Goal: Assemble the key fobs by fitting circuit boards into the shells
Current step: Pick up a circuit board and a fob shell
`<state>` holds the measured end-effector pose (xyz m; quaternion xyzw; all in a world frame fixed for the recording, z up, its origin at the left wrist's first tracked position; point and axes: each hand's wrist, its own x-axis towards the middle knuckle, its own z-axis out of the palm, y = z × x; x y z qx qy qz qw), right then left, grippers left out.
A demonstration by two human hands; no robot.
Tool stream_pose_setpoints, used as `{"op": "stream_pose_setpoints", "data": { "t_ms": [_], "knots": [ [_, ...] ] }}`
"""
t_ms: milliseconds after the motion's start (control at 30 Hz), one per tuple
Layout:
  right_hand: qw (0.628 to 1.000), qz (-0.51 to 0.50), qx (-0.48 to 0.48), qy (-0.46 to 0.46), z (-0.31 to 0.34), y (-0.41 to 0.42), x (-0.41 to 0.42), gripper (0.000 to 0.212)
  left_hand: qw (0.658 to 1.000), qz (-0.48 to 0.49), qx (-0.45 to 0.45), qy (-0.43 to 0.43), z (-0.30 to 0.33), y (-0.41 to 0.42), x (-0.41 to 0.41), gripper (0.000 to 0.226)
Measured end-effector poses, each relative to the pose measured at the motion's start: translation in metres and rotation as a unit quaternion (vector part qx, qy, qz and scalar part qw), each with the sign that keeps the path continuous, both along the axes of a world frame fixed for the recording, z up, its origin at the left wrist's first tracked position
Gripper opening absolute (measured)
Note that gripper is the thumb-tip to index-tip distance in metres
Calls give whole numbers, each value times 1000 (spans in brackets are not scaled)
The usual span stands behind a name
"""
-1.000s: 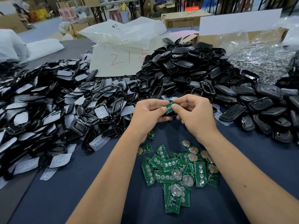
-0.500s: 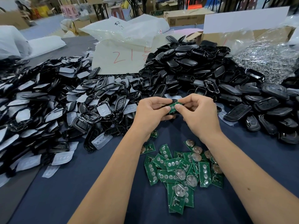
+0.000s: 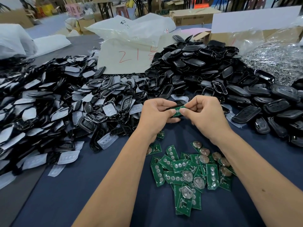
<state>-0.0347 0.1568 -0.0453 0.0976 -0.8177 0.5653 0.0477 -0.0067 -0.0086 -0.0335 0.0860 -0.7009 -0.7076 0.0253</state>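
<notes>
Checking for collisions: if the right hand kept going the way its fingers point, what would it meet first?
Probably the left hand: the right hand points leftward across the circuit board they share. Depth is unclear.

white bag (image 3: 124,63) | red handwritten "21" | further marks unreadable
</notes>
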Motion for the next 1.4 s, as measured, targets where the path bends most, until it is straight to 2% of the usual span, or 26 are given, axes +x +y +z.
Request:
{"op": "stream_pose_setpoints", "data": {
  "t_ms": [133,367,500,600,733,833,1000,1267,1400],
  "knots": [
    [996,-59,51,39,-1,-7,5,23,1000,-2,-3,1,2,1,0,16],
    [989,-100,78,72,4,-6,11,38,1000,-17,-7,13,1,-2,-1,19],
    [991,-40,98,88,8,-5,14,24,997,-46,-67,12,1,-8,-4,20],
    [991,-18,105,77,11,-4,14,11,994,-30,-99,30,2,-10,-3,20],
    [991,-39,116,51,9,-3,12,22,985,8,-165,55,1,-9,-3,21],
    [981,-60,181,43,9,-5,12,28,971,10,-233,62,-2,-6,-4,17],
    [960,-83,264,30,11,-9,15,47,963,8,-260,76,-2,-7,-5,13],
    [975,-55,210,44,13,-9,19,28,954,-10,-284,93,0,-6,-4,15],
    [974,-56,184,118,19,-17,20,27,947,82,-262,164,15,-11,-3,18]
  ]
}}
